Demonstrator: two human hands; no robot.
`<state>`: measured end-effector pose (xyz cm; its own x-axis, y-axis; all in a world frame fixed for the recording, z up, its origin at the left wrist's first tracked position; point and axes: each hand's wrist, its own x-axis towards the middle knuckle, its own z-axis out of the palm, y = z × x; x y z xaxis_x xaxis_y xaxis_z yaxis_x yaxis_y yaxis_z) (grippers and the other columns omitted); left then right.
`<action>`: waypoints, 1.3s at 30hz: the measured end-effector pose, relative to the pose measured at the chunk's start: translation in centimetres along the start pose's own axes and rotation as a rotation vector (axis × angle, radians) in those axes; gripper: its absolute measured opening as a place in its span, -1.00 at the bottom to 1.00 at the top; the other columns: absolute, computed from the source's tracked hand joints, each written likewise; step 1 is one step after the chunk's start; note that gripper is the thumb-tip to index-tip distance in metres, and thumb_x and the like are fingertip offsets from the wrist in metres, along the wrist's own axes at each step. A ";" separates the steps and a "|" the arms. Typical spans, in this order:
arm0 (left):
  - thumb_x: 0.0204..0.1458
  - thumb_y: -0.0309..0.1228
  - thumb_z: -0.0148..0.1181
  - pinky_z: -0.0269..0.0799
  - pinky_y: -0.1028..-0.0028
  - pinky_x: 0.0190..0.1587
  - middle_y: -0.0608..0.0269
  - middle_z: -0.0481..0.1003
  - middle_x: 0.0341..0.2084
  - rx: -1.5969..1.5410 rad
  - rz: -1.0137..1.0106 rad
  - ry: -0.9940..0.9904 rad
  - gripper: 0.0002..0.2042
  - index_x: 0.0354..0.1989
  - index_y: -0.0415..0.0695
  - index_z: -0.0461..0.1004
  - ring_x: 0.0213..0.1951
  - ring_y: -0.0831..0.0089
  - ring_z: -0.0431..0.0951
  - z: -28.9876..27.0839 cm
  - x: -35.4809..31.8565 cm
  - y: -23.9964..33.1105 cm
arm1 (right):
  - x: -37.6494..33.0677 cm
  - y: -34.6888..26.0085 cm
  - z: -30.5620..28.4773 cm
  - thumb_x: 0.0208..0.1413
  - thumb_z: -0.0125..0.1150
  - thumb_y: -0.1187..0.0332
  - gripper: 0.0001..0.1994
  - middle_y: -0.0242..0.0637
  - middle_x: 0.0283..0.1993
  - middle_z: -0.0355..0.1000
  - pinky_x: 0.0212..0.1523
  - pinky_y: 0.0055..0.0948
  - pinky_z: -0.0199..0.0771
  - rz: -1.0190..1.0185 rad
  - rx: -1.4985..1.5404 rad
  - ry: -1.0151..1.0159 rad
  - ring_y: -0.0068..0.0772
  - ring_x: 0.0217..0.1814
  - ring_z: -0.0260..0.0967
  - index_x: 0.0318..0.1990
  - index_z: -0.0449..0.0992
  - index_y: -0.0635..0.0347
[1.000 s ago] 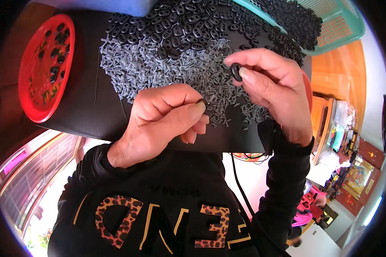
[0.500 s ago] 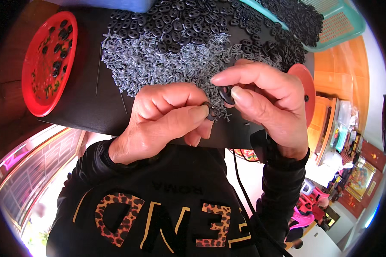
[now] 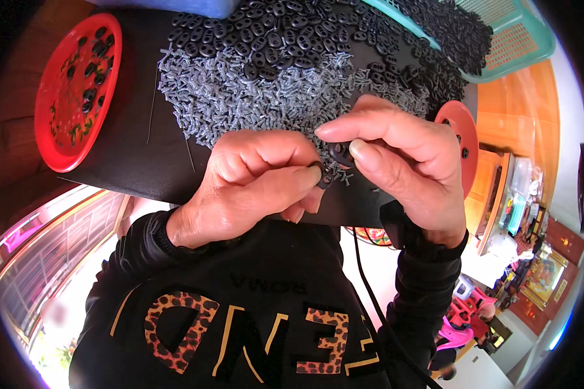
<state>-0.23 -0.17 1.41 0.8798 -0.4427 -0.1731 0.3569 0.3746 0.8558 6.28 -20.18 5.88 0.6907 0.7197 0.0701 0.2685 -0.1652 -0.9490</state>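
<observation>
Above the near edge of the dark table, my left hand [image 3: 253, 178] pinches a small black cord-lock piece [image 3: 324, 176] between thumb and curled fingers. Its holed end sticks out past the thumb tip. My right hand [image 3: 405, 152] grips a second black oval cord-lock piece [image 3: 339, 153] between thumb and forefinger, tilted and close to the first. A small gap appears to lie between the two pieces. Behind my hands spreads a heap of small grey metal springs [image 3: 233, 97]. Farther back, many black two-hole cord-lock pieces [image 3: 266, 39] lie piled up.
A red plate [image 3: 61, 61] with several black pieces stands at the left. Another red plate [image 3: 468, 126] sits beyond my right hand. At the far right, a green basket [image 3: 532, 42] tips near more black parts. A black cable [image 3: 363, 266] hangs below the table edge.
Both hands keep their grips and have barely moved. The piece in my right hand has turned slightly, and the whole view has shifted a little.
</observation>
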 end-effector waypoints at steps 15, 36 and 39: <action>0.20 -0.44 -0.01 0.36 0.67 -0.50 0.29 0.47 -0.52 0.034 -0.021 0.053 -0.86 -0.31 -0.25 0.43 -0.54 0.67 0.43 0.5 -0.1 0.4 | -0.1 0.3 1.4 0.03 0.19 0.55 -0.75 -0.31 -0.35 0.38 -0.35 -0.61 0.20 -0.097 -0.099 0.063 -0.56 -0.36 0.23 -0.11 0.49 0.42; 0.14 -0.47 0.03 0.36 0.62 -0.34 0.35 0.46 -0.52 -0.181 -0.008 0.154 -0.86 -0.35 -0.29 0.48 -0.43 0.63 0.44 0.5 0.8 -0.4 | -0.8 0.4 3.0 -0.27 0.34 0.63 -0.51 -0.22 -0.32 0.40 -0.47 -0.49 0.40 -0.189 -0.541 0.138 -0.34 -0.40 0.35 -0.05 0.42 0.32; 0.09 -0.55 0.06 0.24 0.68 -0.33 0.40 0.47 -0.44 -0.276 0.016 0.174 -0.88 -0.26 -0.30 0.49 -0.40 0.74 0.35 0.5 0.8 -0.5 | -0.6 0.3 3.6 -0.27 0.36 0.60 -0.51 -0.21 -0.36 0.36 -0.49 -0.47 0.37 -0.181 -0.594 0.217 -0.32 -0.43 0.33 -0.06 0.41 0.32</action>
<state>0.16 -1.14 1.05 0.9179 -0.2984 -0.2615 0.3933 0.5976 0.6987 3.53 -18.24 4.50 0.7028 0.6290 0.3324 0.6754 -0.4431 -0.5896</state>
